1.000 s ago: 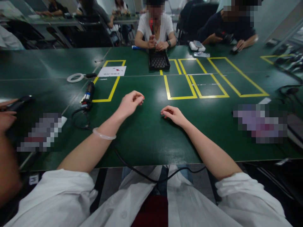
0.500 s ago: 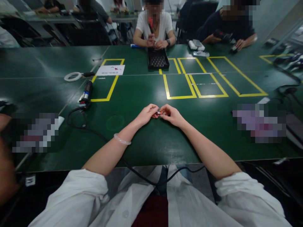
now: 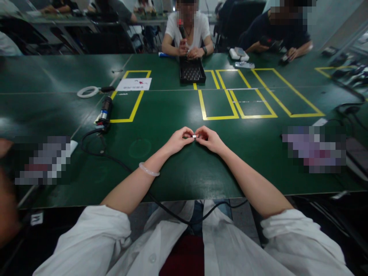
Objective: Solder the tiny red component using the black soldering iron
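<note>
My left hand (image 3: pixel 182 138) and my right hand (image 3: pixel 209 138) meet just above the green table (image 3: pixel 198 172), fingertips pinched together. Between them is a small shiny silver piece (image 3: pixel 194 136), with a trace of red beside it. It is too small to tell its kind, and the fingers cover most of it. Both hands seem to grip it, one from each side. A pale bangle (image 3: pixel 148 170) circles my left wrist.
A black cylindrical tool (image 3: pixel 105 109) with a cable lies at left, near a white cable coil (image 3: pixel 87 92) and a printed card (image 3: pixel 134 84). Yellow tape outlines (image 3: pixel 221 118) mark the table. Across it, a person works over a black tray (image 3: pixel 192 73). Blurred-out devices lie on both sides.
The fingers of my left hand have shifted slightly right, closer to my right hand. The small piece has turned, showing more silver and less orange-red.
</note>
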Tool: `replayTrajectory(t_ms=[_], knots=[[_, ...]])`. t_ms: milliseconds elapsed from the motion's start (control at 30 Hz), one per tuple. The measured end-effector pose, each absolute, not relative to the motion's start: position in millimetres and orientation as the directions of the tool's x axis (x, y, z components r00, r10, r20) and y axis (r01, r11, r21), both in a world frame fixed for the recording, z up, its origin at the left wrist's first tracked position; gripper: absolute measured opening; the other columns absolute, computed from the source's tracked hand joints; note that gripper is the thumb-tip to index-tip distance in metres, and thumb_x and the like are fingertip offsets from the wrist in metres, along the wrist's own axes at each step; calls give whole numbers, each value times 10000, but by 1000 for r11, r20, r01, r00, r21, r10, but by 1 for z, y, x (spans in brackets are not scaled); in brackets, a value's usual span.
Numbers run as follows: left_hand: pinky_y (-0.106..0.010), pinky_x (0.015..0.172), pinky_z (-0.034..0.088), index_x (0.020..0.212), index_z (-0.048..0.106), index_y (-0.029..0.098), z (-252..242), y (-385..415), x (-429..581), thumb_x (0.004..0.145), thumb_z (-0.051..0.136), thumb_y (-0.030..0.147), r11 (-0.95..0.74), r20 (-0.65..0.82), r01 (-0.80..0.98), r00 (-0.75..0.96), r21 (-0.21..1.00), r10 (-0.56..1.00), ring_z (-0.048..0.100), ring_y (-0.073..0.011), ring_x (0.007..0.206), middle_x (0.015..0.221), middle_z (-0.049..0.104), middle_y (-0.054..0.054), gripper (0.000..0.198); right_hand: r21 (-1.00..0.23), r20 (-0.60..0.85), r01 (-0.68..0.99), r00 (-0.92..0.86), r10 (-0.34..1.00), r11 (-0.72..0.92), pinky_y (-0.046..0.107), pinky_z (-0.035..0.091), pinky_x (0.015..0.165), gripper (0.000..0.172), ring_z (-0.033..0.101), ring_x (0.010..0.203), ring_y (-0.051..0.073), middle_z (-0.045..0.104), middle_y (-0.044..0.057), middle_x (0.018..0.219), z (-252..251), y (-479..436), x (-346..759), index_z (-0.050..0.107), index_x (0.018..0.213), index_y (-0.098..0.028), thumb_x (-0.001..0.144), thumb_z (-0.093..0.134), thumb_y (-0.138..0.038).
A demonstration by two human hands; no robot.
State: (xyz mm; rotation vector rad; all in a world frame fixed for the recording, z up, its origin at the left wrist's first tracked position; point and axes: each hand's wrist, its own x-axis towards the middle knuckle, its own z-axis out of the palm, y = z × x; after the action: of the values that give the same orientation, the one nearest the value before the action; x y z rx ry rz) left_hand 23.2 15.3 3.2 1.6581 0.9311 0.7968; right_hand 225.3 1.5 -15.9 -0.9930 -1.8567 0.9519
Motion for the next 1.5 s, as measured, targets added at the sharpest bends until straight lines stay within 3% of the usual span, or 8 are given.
replayTrajectory(t_ms=[200, 400, 600, 733, 833, 1267, 1500], knots=[[-272, 742, 474, 981, 570, 121, -1, 18, 23, 806, 692, 299, -106, 15, 160, 487, 981, 873, 606, -126, 756, 860, 630, -40, 277, -854, 304, 316, -341, 889, 413, 263, 436, 652, 196, 545, 677, 122, 642, 11, 846, -16, 1, 224, 629, 975, -188, 832, 659, -319], [-282, 744, 493, 1020, 541, 125, -6, 19, 23, 840, 672, 335, -101, 24, 124, 508, 987, 861, 630, -137, 760, 833, 642, -39, 306, -909, 250, 244, -326, 912, 337, 270, 456, 641, 230, 575, 658, 133, 652, 10, 777, -21, 4, 225, 612, 920, -182, 863, 637, -404], [-253, 712, 456, 963, 587, 134, 0, 15, 23, 826, 673, 346, -211, 58, 275, 473, 938, 879, 605, -133, 766, 866, 647, -40, 266, -928, 224, 214, -336, 915, 306, 278, 473, 648, 216, 593, 650, 135, 657, 8, 774, -21, 4, 224, 593, 953, -191, 854, 640, -378], [-259, 704, 465, 964, 571, 133, -2, 17, 23, 832, 655, 344, -164, 50, 199, 477, 966, 877, 591, -121, 720, 826, 619, -27, 262, -903, 276, 223, -352, 894, 367, 258, 446, 627, 298, 544, 643, 115, 634, -5, 826, -19, 2, 223, 567, 1041, -200, 813, 693, -344], [-272, 729, 482, 989, 551, 134, -5, 18, 24, 827, 668, 345, -121, 42, 133, 484, 984, 874, 605, -122, 735, 849, 622, -34, 291, -874, 300, 276, -344, 890, 401, 256, 430, 634, 214, 530, 652, 115, 612, -10, 797, -17, 1, 224, 578, 986, -196, 833, 664, -317], [-267, 773, 475, 978, 564, 136, -7, 18, 23, 794, 682, 232, -221, 101, 188, 500, 957, 860, 598, -118, 801, 924, 639, -44, 239, -854, 292, 324, -350, 890, 408, 262, 393, 612, 175, 496, 616, 109, 608, -9, 790, -11, 0, 226, 580, 934, -189, 811, 659, -285], [-290, 788, 487, 1247, 513, 137, -5, 24, 14, 791, 684, 250, -178, 49, 219, 494, 959, 868, 616, -137, 824, 963, 637, -61, 500, -901, 225, 297, -306, 925, 317, 261, 384, 592, 229, 483, 577, 113, 551, -45, 673, -19, 5, 230, 550, 929, -200, 790, 680, -329]])
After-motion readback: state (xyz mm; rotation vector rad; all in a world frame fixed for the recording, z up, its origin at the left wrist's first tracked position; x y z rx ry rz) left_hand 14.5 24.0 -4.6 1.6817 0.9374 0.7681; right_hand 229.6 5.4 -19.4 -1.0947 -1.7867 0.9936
